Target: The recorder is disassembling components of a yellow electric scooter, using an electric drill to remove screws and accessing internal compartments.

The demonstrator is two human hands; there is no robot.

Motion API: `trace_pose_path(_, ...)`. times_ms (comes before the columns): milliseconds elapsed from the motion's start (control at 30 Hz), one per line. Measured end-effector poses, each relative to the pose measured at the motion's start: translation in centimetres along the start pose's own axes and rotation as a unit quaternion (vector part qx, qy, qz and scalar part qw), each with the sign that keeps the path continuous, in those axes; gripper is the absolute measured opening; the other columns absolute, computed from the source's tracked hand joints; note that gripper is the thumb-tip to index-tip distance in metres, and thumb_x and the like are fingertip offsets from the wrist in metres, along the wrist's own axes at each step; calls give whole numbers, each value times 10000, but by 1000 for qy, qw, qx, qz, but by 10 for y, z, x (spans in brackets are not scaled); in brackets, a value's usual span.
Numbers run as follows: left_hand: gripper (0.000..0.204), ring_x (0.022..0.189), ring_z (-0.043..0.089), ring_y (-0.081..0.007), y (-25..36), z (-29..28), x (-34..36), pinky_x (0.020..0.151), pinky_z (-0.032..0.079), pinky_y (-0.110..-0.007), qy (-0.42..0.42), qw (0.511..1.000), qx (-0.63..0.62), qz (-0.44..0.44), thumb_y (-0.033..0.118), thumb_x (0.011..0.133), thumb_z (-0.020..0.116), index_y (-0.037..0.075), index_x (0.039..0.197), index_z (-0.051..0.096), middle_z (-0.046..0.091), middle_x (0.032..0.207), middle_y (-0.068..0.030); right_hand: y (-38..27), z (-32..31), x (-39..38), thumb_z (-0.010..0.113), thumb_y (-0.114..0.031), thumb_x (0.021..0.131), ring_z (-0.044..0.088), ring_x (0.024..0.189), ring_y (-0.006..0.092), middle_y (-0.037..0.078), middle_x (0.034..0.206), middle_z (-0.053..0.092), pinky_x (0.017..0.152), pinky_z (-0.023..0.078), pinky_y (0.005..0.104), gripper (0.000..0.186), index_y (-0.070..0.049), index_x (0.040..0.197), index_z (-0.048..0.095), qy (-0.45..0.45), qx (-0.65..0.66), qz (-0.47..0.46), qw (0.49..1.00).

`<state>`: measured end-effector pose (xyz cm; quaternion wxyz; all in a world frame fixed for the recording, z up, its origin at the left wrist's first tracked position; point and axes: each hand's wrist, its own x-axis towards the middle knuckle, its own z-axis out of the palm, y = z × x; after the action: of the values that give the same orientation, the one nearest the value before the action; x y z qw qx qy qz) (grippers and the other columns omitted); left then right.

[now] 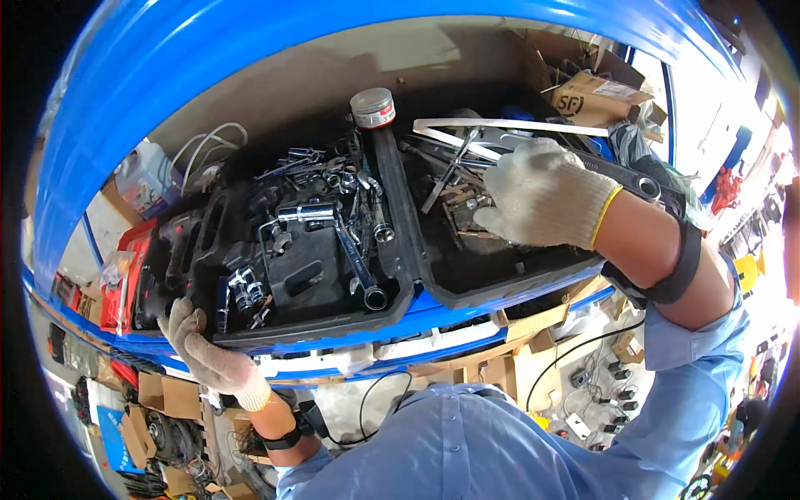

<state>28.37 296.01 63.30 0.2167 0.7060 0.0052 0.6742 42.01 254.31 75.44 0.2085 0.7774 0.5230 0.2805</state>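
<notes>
A black tool case (pixel 417 287) lies unfolded on a blue shelf, both halves holding metal tools. My right hand (pixel 546 192), in a white knit glove, is over the right half. Its thumb and fingers are apart among the loose tools; its far fingertips are hidden. Beside it lie a silver T-shaped tool (pixel 452 171) and a large dark wrench (pixel 629 179). My left hand (pixel 204 350), also gloved, rests with extended fingers at the case's left front corner. The left half contains sockets (pixel 246 292), a silver ratchet-like tool (pixel 307 213) and a long wrench (pixel 358 262).
A round silver-lidded tin (pixel 372 108) stands at the case's middle ridge. A red tray (pixel 125 275) is left of the case. A cardboard box (pixel 596 100) sits back right. A blue beam (pixel 333 42) arches across the top; boxes and cables lie below the shelf.
</notes>
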Motion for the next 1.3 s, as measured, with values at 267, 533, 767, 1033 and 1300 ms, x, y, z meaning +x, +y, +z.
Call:
trace_pose_path(267,366,1213,614,-332,7,-2,-3,1225,268,-612,-7,1000,16,-23,178,1090,331,-34,1031,624,698,1188,-170,16,-28,2,674,-287,853,700,749,407,213,805,695,712,568,477,295,8,862,683,-188,260,147,936)
trace_pose_path(533,416,1276,570,-324,-1,-6,-4,1216,319,-505,-19,1000,3,-9,212,1114,296,-28,1097,635,681,1281,-168,31,-21,3,602,-163,796,691,775,406,194,820,688,743,571,468,199,-102,931,736,-214,200,203,934)
trace_pose_path(767,361,1236,594,-342,7,-6,1,1239,242,-628,-30,999,14,-6,189,1095,296,19,1031,608,685,1185,-165,19,4,-20,626,-77,811,558,1246,360,135,1414,573,1042,465,487,302,-161,1056,781,-107,89,151,979)
trace_pose_path(1033,368,1223,592,-342,8,-3,-2,1235,247,-619,-13,1000,2,-25,198,1093,297,16,1032,611,678,1194,-162,31,5,-27,628,-123,851,524,1321,363,143,1412,567,1111,446,469,310,-226,1104,775,-131,251,167,944)
trace_pose_path(1300,375,1263,560,-350,13,-1,-3,1216,288,-586,-7,999,-9,-31,202,1100,291,-11,1058,597,648,1244,-189,26,-18,-25,681,-116,822,505,1328,364,120,1391,569,1122,431,462,216,-198,1001,771,-180,260,200,927)
